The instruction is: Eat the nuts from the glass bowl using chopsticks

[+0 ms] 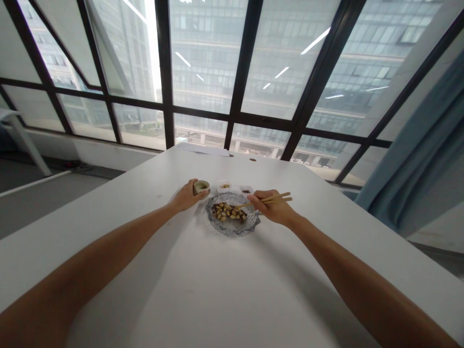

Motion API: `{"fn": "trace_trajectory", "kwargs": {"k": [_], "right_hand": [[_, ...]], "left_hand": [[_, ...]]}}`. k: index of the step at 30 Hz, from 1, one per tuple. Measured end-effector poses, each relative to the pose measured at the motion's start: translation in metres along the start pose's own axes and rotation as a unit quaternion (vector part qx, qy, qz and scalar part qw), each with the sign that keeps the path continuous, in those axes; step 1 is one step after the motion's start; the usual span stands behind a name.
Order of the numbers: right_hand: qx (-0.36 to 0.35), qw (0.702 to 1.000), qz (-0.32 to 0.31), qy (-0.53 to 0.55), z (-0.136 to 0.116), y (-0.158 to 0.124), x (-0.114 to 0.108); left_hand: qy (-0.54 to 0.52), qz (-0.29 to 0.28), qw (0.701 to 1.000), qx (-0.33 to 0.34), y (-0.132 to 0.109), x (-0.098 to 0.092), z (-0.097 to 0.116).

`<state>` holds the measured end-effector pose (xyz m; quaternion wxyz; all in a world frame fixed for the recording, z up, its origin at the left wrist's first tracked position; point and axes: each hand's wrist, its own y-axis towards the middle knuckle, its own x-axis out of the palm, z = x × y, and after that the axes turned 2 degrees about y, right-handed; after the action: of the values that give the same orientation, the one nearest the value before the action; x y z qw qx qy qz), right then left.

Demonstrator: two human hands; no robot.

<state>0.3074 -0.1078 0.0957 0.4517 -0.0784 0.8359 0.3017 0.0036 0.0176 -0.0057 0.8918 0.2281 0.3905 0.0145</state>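
My left hand (187,196) is wrapped round a small ceramic cup (201,187) just left of a glass bowl. In my right hand (274,209) is a pair of wooden chopsticks (279,197), their tips down among the nuts. The clear, scalloped glass bowl (232,234) stands on the white table. A mix of pale nuts (225,212) and dark pieces (219,207), too small to name, lies in it. Behind the bowl sit two small white dishes: the left dish (219,190) has a few pale bits in it, the right dish (250,188) some dark ones.
The white table (181,299) reaches to the windows (206,58). White paper (203,149) lies near its far edge, with a small brown round thing (253,159) to the right. A blue curtain (416,159) hangs on the right. At the far left is a white table leg (31,145).
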Motion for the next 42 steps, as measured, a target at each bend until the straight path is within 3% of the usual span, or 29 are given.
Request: {"fn": "trace_trajectory", "kwargs": {"k": [9,13,15,19,23,27,36,38,40,42], "right_hand": [[0.02,0.996,0.033,0.074,0.007,-0.003,0.008],[0.049,0.988,0.084,0.124,0.013,-0.009,0.013],[0.09,0.964,0.159,0.195,0.017,-0.012,0.018],[0.16,0.871,0.282,0.37,0.025,-0.023,0.032],[0.237,0.8,0.309,0.457,0.032,-0.041,0.049],[0.262,0.773,0.325,0.476,0.037,-0.052,0.059],[0.223,0.8,0.352,0.432,0.039,-0.051,0.063],[0.203,0.828,0.353,0.386,0.036,-0.054,0.061],[0.154,0.88,0.334,0.301,0.032,-0.059,0.057],[0.063,0.938,0.277,0.2,0.029,-0.064,0.051]], "left_hand": [[-0.013,0.005,1.0,-0.005,-0.003,-0.001,0.004],[-0.01,0.002,1.0,-0.005,-0.003,-0.002,0.006],[-0.007,0.0,1.0,-0.007,-0.004,-0.002,0.007],[-0.01,-0.001,1.0,-0.009,-0.005,-0.003,0.009],[-0.006,0.0,1.0,-0.003,-0.006,-0.005,0.01],[-0.009,-0.007,1.0,-0.007,-0.007,-0.007,0.011],[-0.006,-0.005,1.0,0.006,-0.009,-0.009,0.01],[-0.01,-0.008,1.0,0.008,-0.008,-0.009,0.008],[-0.013,-0.01,1.0,0.009,-0.008,-0.009,0.007],[-0.016,-0.007,1.0,0.011,-0.008,-0.008,0.007]]}}
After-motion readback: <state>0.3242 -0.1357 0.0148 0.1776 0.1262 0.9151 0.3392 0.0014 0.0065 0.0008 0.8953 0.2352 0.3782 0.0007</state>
